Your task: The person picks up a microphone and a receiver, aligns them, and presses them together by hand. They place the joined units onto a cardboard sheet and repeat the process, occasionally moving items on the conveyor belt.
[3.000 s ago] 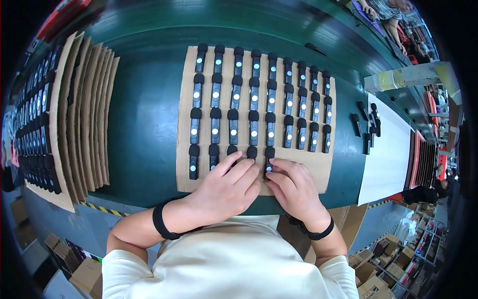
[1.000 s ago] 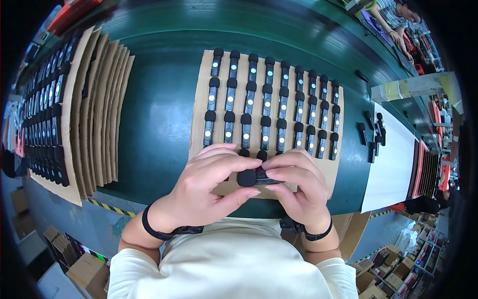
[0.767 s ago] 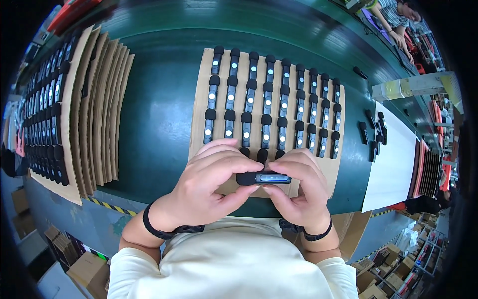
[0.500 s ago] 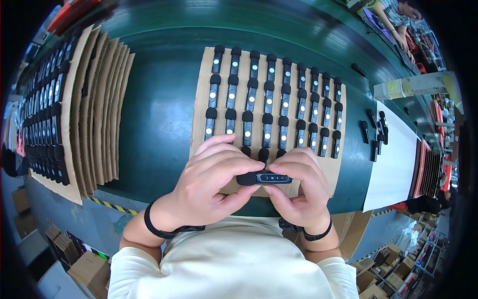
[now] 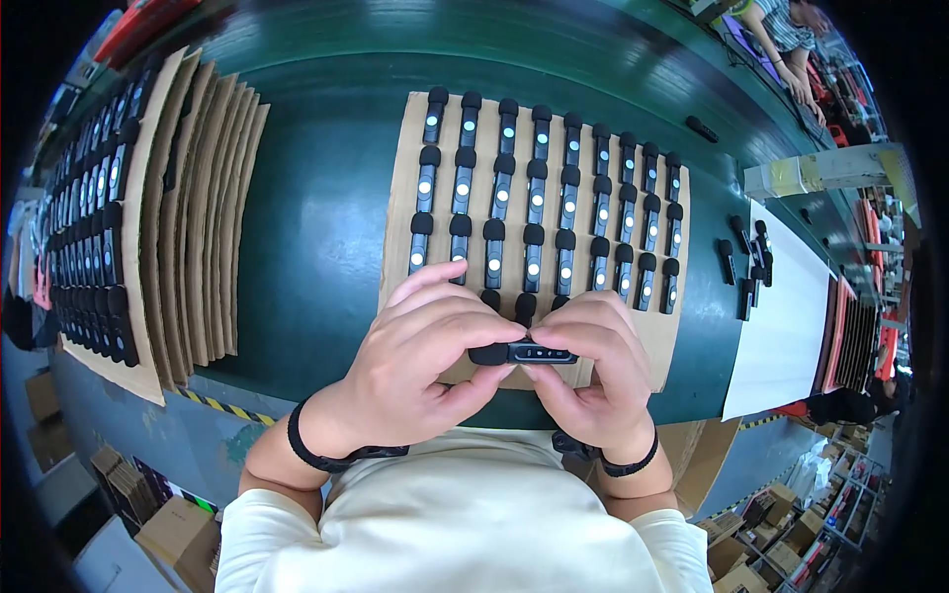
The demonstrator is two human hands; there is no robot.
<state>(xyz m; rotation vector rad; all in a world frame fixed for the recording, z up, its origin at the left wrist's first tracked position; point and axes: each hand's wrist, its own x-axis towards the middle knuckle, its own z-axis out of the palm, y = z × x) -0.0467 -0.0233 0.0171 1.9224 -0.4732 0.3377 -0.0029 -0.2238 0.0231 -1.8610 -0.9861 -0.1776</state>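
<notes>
A small black clip-on microphone with a foam windscreen lies sideways between my two hands, over the near edge of the cardboard sheet. My left hand pinches it at the foam end with thumb and forefinger. My right hand is closed on the body end, thumb below and forefinger above. A row of small marks shows on the side turned up. Beyond my fingers, rows of similar microphones with round light spots lie on the cardboard sheet. My hands partly hide the nearest row.
On the left stands a stack of cardboard sheets, with more microphones on its outer face. Several loose microphones lie at the right, by a white sheet. A person's hands show at the far right.
The cardboard sheet and its microphones sit very slightly further right in the picture. A lone microphone at the far right has shifted a little left and away. My grip looks the same.
</notes>
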